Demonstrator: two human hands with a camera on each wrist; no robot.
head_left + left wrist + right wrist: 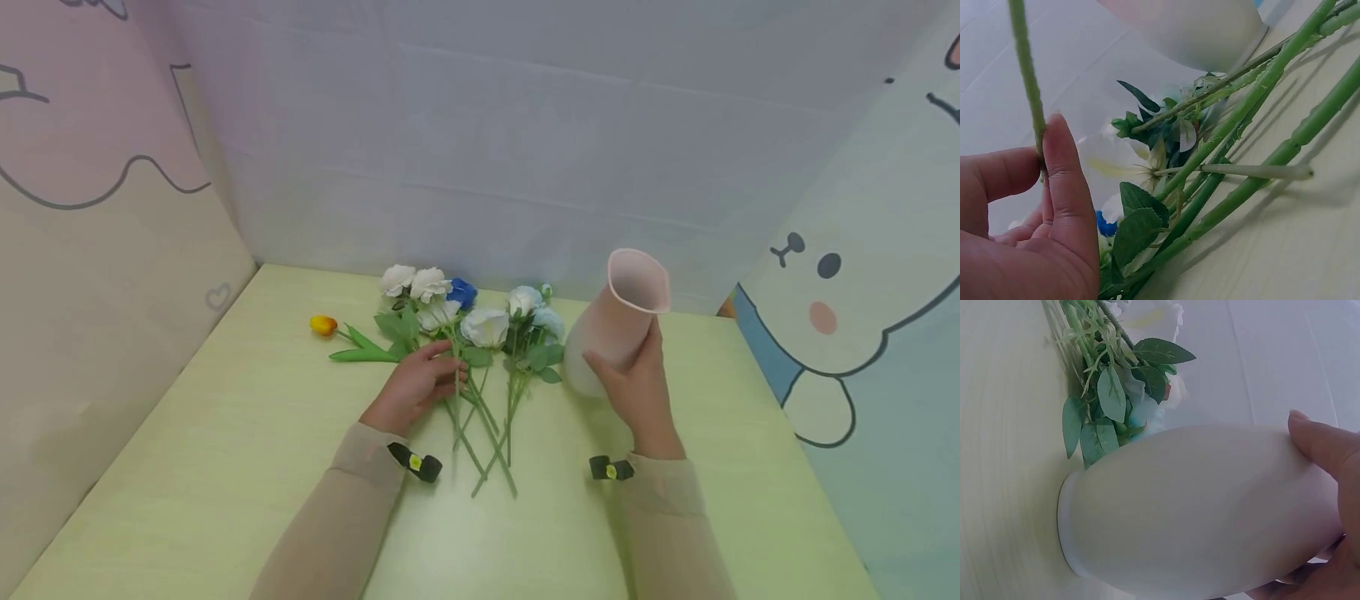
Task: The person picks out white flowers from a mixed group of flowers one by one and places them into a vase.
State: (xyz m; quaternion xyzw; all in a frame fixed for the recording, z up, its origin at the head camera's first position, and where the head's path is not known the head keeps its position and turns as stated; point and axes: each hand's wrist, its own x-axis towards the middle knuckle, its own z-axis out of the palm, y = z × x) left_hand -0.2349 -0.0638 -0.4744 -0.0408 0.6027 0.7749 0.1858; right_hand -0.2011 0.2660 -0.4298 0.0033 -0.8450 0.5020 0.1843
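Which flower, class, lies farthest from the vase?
The tulip: the only orange-yellow bloom, at the far left in the head view, beyond the white flowers and blue flower.

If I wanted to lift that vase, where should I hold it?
Probably around the neck of the vase, coming from the right, like the right hand: it narrows above a wide belly, so should be easier to wrap, and pale flowers lie close on the left.

Smooth matt vase [1204,512], rough plastic-looking stems [1241,192]
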